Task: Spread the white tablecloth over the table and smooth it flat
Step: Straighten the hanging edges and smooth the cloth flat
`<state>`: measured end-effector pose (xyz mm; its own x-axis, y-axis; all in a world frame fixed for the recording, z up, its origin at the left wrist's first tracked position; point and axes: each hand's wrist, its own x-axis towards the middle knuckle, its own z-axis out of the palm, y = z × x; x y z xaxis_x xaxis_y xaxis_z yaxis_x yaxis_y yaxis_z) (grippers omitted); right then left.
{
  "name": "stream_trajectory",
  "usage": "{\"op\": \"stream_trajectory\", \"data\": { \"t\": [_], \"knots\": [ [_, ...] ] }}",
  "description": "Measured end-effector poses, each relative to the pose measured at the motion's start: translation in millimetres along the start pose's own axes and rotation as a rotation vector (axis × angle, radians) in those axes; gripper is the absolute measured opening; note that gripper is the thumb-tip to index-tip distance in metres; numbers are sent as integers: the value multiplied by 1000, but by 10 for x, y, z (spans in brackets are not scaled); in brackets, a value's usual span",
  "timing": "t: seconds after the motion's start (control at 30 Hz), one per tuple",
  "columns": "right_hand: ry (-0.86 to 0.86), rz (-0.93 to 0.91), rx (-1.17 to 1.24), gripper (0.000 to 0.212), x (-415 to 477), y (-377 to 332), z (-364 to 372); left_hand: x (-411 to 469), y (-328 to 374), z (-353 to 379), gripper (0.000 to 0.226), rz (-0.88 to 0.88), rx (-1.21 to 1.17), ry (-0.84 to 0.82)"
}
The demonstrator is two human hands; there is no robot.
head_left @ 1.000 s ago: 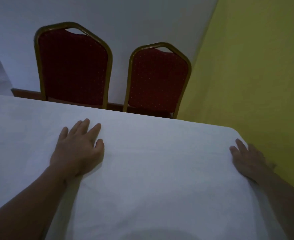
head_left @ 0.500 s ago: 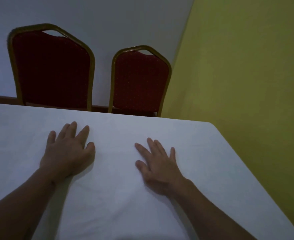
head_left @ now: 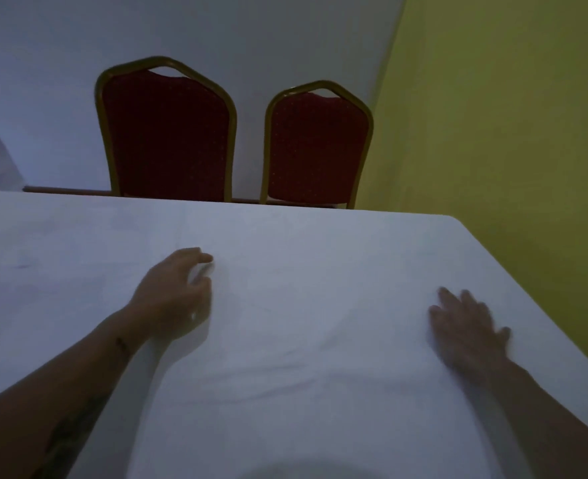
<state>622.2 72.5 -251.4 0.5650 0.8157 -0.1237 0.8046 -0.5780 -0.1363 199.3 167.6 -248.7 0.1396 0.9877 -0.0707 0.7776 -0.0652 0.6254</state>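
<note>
The white tablecloth (head_left: 306, 278) covers the whole table top and runs to its far edge and rounded right corner. Faint creases cross it between my arms near the front. My left hand (head_left: 173, 295) rests on the cloth left of centre, fingers slightly curled and tilted onto its side, holding nothing. My right hand (head_left: 467, 326) lies palm down on the cloth near the right edge, fingers spread and blurred by motion.
Two red chairs with gold frames, one larger (head_left: 166, 133) and one smaller (head_left: 318, 146), stand against the far side of the table. A white wall (head_left: 216, 36) is behind them and a yellow wall (head_left: 510, 115) runs along the right.
My right hand has slid across the cloth from the middle out toward the right edge. My left hand stayed in place but lifted its fingers and curled them.
</note>
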Motion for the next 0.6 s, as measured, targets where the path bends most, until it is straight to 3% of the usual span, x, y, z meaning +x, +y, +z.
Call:
{"op": "stream_trajectory", "data": {
  "t": [0.13,0.3,0.4,0.6],
  "knots": [
    [-22,-407,142,54,-670,-1283,151,-338,-405,-185,50,23,279,178],
    [-104,-675,81,60,-1455,-2165,554,-669,-569,-111,71,-77,475,47],
    [-41,-613,54,62,-1506,-1976,633,-834,-540,-108,76,-119,489,30],
    [32,-249,57,61,-1274,-726,441,-1288,-619,-67,86,-99,509,41]
  ]
}}
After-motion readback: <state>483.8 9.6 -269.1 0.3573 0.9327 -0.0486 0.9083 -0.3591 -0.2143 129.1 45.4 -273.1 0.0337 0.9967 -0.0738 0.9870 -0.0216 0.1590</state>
